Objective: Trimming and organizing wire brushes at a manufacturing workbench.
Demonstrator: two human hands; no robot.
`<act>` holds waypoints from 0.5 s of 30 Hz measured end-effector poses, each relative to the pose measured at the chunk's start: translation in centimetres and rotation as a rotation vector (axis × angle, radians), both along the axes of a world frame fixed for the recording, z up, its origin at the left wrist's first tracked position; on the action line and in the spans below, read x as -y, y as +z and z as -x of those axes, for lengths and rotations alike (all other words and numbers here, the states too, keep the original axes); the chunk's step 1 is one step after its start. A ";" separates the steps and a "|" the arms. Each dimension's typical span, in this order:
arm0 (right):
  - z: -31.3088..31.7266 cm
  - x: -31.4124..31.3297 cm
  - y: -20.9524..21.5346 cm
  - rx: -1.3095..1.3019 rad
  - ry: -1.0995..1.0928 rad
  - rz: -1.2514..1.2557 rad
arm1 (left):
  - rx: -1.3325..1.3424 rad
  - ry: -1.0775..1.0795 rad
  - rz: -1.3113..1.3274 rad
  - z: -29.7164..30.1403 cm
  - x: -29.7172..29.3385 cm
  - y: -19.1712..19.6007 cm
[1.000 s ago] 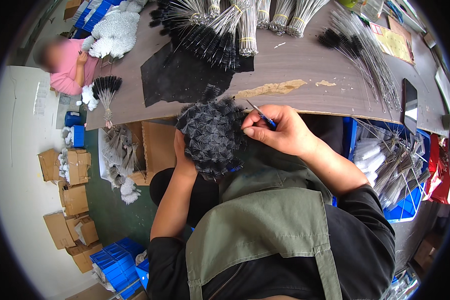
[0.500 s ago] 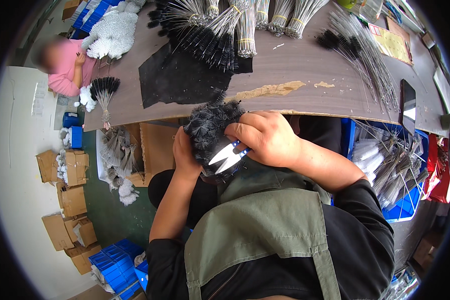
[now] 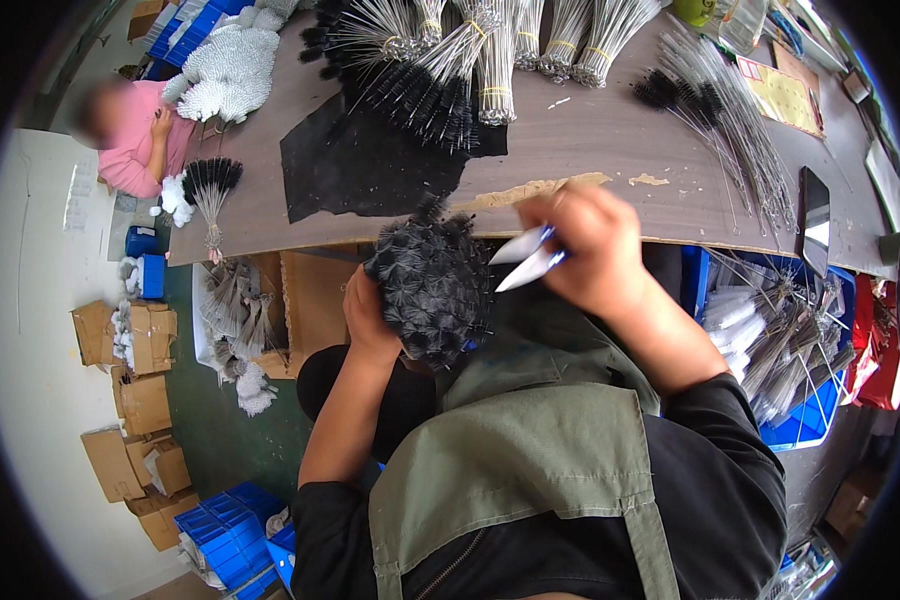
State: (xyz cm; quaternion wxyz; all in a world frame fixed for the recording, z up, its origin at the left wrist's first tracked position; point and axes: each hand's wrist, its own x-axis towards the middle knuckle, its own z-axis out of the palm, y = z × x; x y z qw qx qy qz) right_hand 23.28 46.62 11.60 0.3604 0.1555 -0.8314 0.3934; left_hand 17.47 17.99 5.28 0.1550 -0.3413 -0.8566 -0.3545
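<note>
Left hand (image 3: 368,312) has a clenched grip around a round bundle of black bristle brush heads (image 3: 430,285), held just below the front edge of the brown wooden worktop (image 3: 610,150), above the lap. Right hand (image 3: 588,248), blurred, grasps small scissors with pale open blades (image 3: 526,260), tips just beside the bundle's right side. Bundled wire-stemmed black brushes (image 3: 440,70) lie on the worktop, well apart. A blue plastic bin of brushes (image 3: 770,350) stands to the right.

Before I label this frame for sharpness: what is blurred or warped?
Head view: the right hand and its scissors are motion-smeared; the left hand and black brush bundle stay sharp; the table edge bows from fisheye, with dark corners.
</note>
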 end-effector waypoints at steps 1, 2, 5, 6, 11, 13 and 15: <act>0.4 -0.5 0.5 0.009 -0.006 0.103 | 0.024 0.005 -0.016 0.0 -0.1 0.2; 0.2 -0.8 0.8 0.169 -0.041 0.168 | 0.048 0.011 -0.033 0.0 -0.2 0.3; 0.2 -1.1 0.2 0.484 0.128 0.318 | 0.122 0.027 -0.086 0.0 -0.6 0.3; 0.5 -0.8 -0.3 0.476 0.132 0.316 | 0.145 0.032 -0.104 0.1 -0.7 0.3; 0.1 1.3 -1.6 0.596 0.361 0.505 | 0.247 0.078 -0.201 -0.2 -1.0 1.2; -0.6 2.0 -1.8 0.619 0.420 0.569 | 0.166 0.093 -0.200 -0.4 -2.0 2.0; -0.8 2.7 -2.3 0.508 0.351 0.550 | 0.355 0.029 -0.167 -0.9 -2.3 2.4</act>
